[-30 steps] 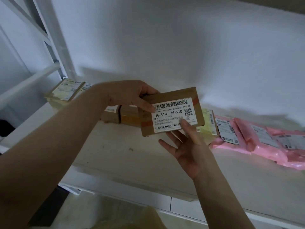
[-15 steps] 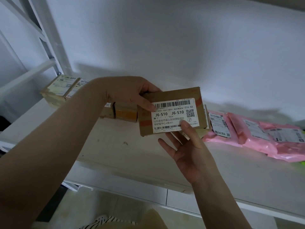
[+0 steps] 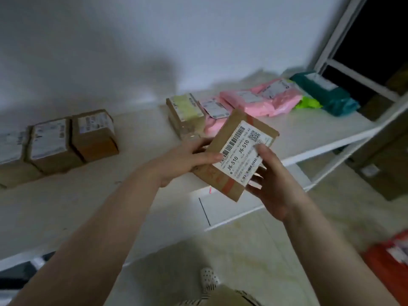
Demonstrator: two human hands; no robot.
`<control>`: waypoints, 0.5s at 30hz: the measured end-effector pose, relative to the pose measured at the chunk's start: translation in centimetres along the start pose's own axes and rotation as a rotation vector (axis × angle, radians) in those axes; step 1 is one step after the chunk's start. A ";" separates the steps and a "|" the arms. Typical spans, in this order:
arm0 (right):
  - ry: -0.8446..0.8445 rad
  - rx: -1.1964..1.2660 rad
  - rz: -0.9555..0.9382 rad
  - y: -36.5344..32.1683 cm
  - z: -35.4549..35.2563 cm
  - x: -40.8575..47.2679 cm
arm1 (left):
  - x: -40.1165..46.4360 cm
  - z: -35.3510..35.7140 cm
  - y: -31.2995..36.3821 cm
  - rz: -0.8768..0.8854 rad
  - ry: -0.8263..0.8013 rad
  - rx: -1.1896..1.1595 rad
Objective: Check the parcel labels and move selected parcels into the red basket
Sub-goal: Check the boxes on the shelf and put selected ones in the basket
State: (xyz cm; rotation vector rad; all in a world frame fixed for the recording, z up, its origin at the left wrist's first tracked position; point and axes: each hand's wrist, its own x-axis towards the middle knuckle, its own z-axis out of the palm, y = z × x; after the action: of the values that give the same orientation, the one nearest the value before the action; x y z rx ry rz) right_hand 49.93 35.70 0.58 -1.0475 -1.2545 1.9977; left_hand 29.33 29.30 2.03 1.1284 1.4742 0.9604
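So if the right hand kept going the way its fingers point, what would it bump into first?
The right hand already holds the cardboard parcel. Past that, probably the pink bags on the shelf, though depth is unclear.

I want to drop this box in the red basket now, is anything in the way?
Nothing visible. Both hands hold the box off the shelf; only bare floor lies before the basket at lower right.
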 end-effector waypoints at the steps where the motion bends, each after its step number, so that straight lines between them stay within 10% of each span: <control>1: 0.158 0.050 -0.012 1.8 -2.2 -3.2 | 0.4 3.6 -0.4 -0.006 -0.133 0.008; 15: 0.534 0.239 -0.028 10.7 -17.0 -20.5 | 1.0 28.1 -1.3 0.001 -0.432 0.112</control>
State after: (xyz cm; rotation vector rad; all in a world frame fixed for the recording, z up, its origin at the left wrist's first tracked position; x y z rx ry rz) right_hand 74.79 23.57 -6.94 -1.3139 -0.7242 1.6377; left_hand 56.69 30.37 -4.52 1.3215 1.1833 0.5901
